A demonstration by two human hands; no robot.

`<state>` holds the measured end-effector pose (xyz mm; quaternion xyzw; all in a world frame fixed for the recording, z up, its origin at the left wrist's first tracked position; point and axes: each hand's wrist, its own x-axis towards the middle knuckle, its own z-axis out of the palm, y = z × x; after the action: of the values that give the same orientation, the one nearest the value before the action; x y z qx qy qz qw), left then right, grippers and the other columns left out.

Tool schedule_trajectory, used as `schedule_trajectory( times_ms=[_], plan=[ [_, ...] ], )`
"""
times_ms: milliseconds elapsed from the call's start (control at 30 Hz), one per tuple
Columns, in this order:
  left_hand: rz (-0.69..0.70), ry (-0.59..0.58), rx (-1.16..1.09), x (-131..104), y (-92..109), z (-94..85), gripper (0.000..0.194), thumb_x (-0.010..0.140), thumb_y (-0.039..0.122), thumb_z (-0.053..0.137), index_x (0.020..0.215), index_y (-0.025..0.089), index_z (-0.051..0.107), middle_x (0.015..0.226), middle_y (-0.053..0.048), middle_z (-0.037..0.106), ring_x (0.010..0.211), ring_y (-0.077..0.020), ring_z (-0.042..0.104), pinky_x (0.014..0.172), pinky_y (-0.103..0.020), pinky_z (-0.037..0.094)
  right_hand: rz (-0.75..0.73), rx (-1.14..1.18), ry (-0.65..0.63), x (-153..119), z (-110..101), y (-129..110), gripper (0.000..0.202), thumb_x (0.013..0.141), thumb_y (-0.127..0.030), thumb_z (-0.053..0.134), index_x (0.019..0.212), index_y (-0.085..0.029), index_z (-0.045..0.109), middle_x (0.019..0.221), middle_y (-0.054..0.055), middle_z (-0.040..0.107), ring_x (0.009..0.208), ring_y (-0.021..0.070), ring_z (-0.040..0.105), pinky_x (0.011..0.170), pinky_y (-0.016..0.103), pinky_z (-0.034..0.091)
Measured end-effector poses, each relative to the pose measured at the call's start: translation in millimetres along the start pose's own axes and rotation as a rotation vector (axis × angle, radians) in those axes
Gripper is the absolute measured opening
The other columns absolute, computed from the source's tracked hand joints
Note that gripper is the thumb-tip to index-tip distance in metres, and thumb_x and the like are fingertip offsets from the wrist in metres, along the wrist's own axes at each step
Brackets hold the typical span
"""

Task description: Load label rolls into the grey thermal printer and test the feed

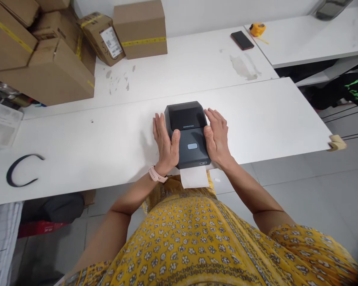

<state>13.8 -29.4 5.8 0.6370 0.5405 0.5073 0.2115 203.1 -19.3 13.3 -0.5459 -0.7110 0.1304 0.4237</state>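
A dark grey label printer [193, 137] sits at the front edge of the white table, with a blue-grey button on its lower lid. A strip of white paper [194, 177] hangs out of its near side, over the table edge. My left hand [166, 143] is at the printer's left side, fingers stretched out and thumb near the top edge. On the opposite side, my right hand [217, 133] lies along the casing with its fingers extended and its thumb by the lid. Both palms are close against the printer; exact contact is partly hidden.
Cardboard boxes [143, 29] stand at the back left of the table [271, 119]. A black phone [242, 40] and a yellow tape measure [257, 29] lie at the back right. A curved black band [13, 169] rests at the left. Tan padding covers the right front corner.
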Motion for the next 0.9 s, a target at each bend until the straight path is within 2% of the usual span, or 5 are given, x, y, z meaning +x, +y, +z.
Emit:
schedule_trajectory(
  times_ms=[167, 300, 400, 567, 900],
  plan=[
    [-0.138, 0.29, -0.142, -73.5, -2.1, -20.4, 0.039, 0.102, 0.057, 0.049, 0.11, 0.022, 0.066, 0.106, -0.008, 0.068, 0.102, -0.0221, 0.065, 0.094, -0.039, 0.053, -0.007, 0.207, 0.198, -23.5, 3.0, -7.0, 0.05, 0.107, -0.054, 0.035, 0.155, -0.04, 0.045, 0.155, 0.005, 0.056, 0.145, 0.0288, 0.051, 0.121, 0.057, 0.043],
    [-0.545, -0.295, -0.332, -114.2, -1.0, -39.2, 0.056, 0.097, 0.063, 0.053, 0.062, 0.02, 0.059, 0.055, 0.001, 0.053, 0.052, -0.0125, 0.048, 0.054, -0.028, 0.04, -0.009, 0.332, 0.158, -49.6, 9.8, -11.4, 0.045, 0.108, -0.049, 0.034, 0.148, -0.037, 0.053, 0.151, 0.005, 0.058, 0.143, 0.0276, 0.054, 0.12, 0.057, 0.046],
    [-0.723, -0.56, -0.432, -107.3, 5.7, -38.4, 0.06, 0.087, 0.071, 0.063, 0.056, 0.019, 0.055, 0.048, 0.002, 0.05, 0.047, -0.0102, 0.046, 0.05, -0.026, 0.036, -0.099, 0.278, 0.143, -57.2, 14.8, -8.9, 0.044, 0.108, -0.047, 0.037, 0.147, -0.035, 0.053, 0.155, 0.006, 0.056, 0.147, 0.0278, 0.05, 0.123, 0.06, 0.041],
    [-0.844, -0.512, -0.551, -92.0, 14.8, -24.3, 0.061, 0.068, 0.075, 0.077, 0.058, 0.018, 0.057, 0.048, 0.005, 0.047, 0.043, -0.0068, 0.04, 0.043, -0.023, 0.033, -0.152, 0.226, 0.136, -56.7, 16.8, -3.2, 0.044, 0.108, -0.044, 0.037, 0.148, -0.035, 0.051, 0.154, 0.006, 0.057, 0.149, 0.0279, 0.049, 0.123, 0.062, 0.041],
    [-0.681, -0.512, -0.45, -97.1, 11.4, -35.5, 0.058, 0.09, 0.063, 0.06, 0.053, 0.019, 0.055, 0.048, 0.001, 0.05, 0.047, -0.0108, 0.047, 0.05, -0.027, 0.038, -0.249, 0.158, 0.067, -57.6, 14.3, 5.6, 0.04, 0.108, -0.048, 0.034, 0.132, -0.044, 0.067, 0.158, -0.004, 0.051, 0.155, 0.0307, 0.04, 0.125, 0.065, 0.036]
  ],
)
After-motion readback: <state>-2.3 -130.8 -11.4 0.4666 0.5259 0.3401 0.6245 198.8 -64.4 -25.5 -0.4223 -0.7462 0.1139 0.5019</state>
